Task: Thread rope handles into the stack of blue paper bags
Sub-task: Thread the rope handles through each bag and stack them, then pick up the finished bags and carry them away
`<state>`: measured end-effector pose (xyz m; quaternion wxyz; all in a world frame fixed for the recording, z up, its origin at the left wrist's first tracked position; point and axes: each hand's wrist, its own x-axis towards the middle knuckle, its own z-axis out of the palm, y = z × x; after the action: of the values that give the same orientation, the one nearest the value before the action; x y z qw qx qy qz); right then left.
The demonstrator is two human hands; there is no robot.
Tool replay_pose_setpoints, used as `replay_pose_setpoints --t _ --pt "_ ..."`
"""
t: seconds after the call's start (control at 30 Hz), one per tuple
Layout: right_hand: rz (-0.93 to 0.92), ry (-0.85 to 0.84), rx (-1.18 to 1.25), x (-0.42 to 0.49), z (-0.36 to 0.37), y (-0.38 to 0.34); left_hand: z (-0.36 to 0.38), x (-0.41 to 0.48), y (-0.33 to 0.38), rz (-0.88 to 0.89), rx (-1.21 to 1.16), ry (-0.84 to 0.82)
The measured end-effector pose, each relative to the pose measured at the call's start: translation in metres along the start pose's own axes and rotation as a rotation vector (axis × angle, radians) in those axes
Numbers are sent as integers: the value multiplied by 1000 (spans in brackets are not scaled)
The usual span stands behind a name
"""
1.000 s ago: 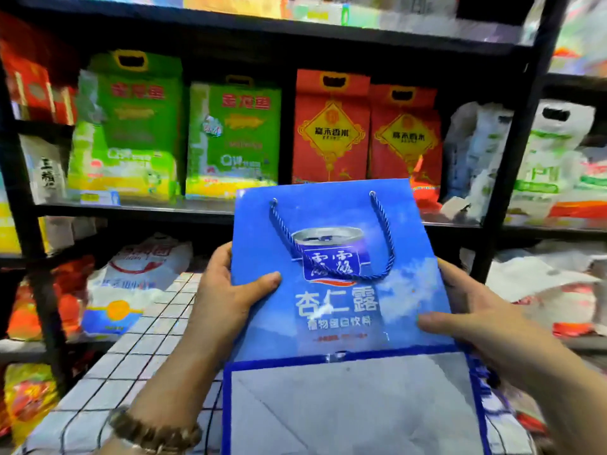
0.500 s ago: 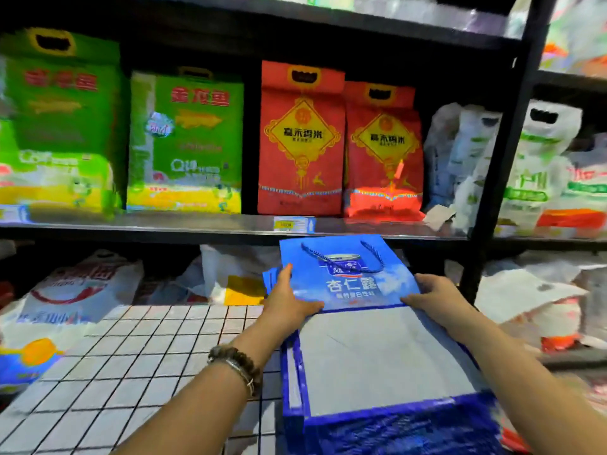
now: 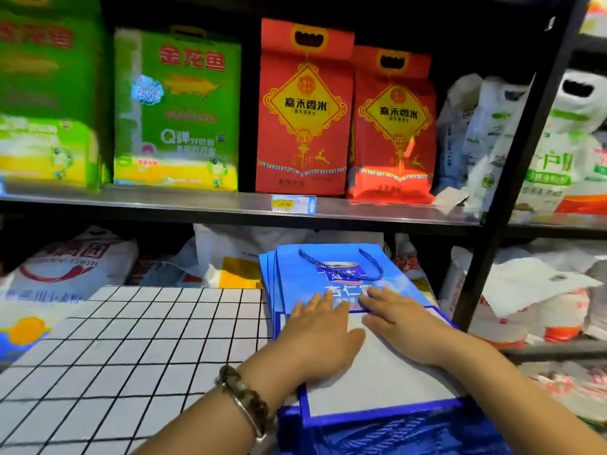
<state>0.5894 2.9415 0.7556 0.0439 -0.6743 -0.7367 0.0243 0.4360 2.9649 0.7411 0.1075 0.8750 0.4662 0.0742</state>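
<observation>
Both hands have slid from the sides of the glossy blue paper bag (image 3: 295, 277) onto its face; the left hand (image 3: 320, 336) and right hand (image 3: 404, 326) now lie flat, fingers straight, pressing it onto the stack of blue paper bags (image 3: 266, 280) beneath them. Its twisted blue rope handle (image 3: 341, 269), just beyond the fingertips, is threaded, so this bag looks finished, though how many remain I cannot tell. Left of the hands spreads the white grid-patterned tabletop (image 3: 147, 339); beyond them a dark metal shelf (image 3: 197, 205) carries green rice sacks (image 3: 177, 110) and red rice sacks (image 3: 305, 110).
</observation>
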Motion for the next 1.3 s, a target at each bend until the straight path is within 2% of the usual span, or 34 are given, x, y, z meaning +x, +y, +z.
replay_pose_setpoints --t 0.13,0.27,0.47,0.53,0.6,0.7,0.77,0.8,0.87,0.93,1.0,1.13,1.3 --pt "43 -144 -74 -2 20 -1 23 -4 -6 -36 49 -100" --pt "37 -210 -106 0 28 -1 28 -5 -4 -50 50 -154" --pt "51 -205 -98 0 34 -1 34 -5 -5 -61 42 -134" --pt "51 -149 -63 -3 30 -3 28 -8 -4 -44 1 -98" --pt "46 -27 79 -3 20 -3 23 -9 -6 -35 -139 -5" --pt "112 235 445 -1 1 6 10 -14 -14 -153 -610 301" --pt "199 312 540 2 -9 24 3 -19 -25 -265 -618 495" --pt "243 306 555 3 -13 33 0 -22 -31 -313 -622 527" --pt "303 260 627 2 -16 48 0 -30 -41 -424 -880 478" --pt "370 215 756 -1 -15 56 1 -39 -43 -548 -1305 318" --pt "471 124 860 -3 -8 62 6 -44 -46 -618 -1534 195" --pt "676 -119 1108 -8 5 76 5 -46 -45 -677 -1708 115" --pt "713 -148 1161 -8 6 71 -1 -41 -52 -733 -1792 59"
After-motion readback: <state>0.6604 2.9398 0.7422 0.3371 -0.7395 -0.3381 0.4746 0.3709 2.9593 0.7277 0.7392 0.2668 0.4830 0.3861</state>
